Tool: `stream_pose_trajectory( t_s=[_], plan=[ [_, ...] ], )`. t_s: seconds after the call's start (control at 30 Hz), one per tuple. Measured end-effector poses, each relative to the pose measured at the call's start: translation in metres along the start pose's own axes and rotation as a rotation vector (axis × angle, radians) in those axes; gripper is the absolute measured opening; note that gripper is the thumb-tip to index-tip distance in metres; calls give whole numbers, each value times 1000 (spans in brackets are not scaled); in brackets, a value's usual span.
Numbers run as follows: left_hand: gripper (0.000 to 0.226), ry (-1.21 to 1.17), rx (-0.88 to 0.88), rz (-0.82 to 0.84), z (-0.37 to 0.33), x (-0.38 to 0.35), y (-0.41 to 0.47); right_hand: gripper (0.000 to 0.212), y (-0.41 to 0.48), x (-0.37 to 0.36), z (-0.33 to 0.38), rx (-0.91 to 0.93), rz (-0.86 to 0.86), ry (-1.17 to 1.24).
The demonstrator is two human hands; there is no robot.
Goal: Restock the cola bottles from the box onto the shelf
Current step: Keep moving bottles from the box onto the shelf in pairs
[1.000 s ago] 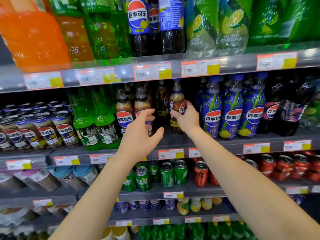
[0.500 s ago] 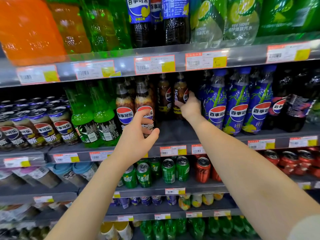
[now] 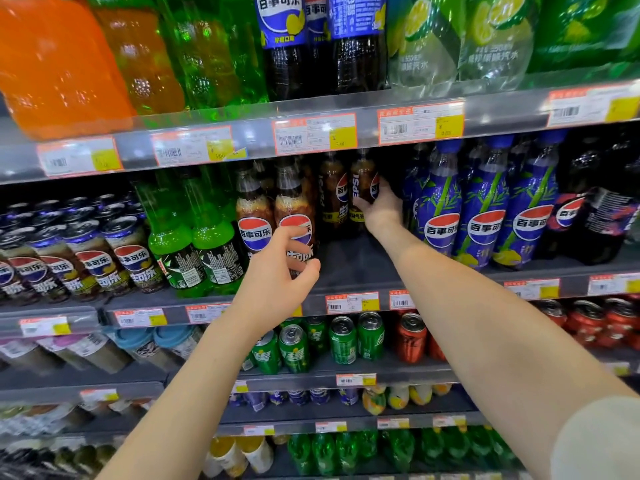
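Deeper goes the right hand (image 3: 382, 213), fingers (image 3: 383, 194) wrapped round the upright cola bottle (image 3: 362, 174) just left of them, far back on the shelf (image 3: 353, 268); left hand (image 3: 277, 271) hangs short, half-curled, empty.

Shop, likely supermarket: drink shelves (image 3: 360, 268), price labels (image 3: 314, 134) along edges.

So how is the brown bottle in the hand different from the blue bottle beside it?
The brown bottle shows dark cola; the blue bottle is wrapped blue with a green stalk. The right hand grips the brown bottle; no hand holds the blue bottle. Both stand upright and bear a round logo.
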State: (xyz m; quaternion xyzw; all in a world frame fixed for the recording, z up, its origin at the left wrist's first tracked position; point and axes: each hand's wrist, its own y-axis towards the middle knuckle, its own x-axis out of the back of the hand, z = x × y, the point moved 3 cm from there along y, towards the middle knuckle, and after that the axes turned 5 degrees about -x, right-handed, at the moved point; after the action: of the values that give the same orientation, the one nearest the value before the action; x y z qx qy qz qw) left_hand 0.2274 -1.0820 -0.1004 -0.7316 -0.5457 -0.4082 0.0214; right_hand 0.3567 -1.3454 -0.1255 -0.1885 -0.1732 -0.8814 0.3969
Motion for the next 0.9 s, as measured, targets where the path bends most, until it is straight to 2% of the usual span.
stream_pose_trajectory(
  t_s=[0.17, 0.33, 0.43, 0.63, 0.8, 0.9],
  plan=[
    [48, 1, 16, 6, -5, -2, 1, 70, -3, 9, 8, -32, 60, -109],
    [50, 17, 36, -14, -13, -5, 2, 59, -25, 17, 11, -51, 64, -141],
    [53, 72, 43, -9, -17, -10, 0, 50, -50, 23, 9, 20, 47, -137],
    [58, 251, 10, 57, -24, -23, -16, 46, -107, 30, 5, 196, 141, -245],
    [59, 449, -3, 130, -16, -25, -29, 52, -154, 35, -10, 328, 237, -325],
    [60, 549, -29, 193, -8, -21, -44, 55, -181, 36, -14, 322, 253, -403]
  ],
)
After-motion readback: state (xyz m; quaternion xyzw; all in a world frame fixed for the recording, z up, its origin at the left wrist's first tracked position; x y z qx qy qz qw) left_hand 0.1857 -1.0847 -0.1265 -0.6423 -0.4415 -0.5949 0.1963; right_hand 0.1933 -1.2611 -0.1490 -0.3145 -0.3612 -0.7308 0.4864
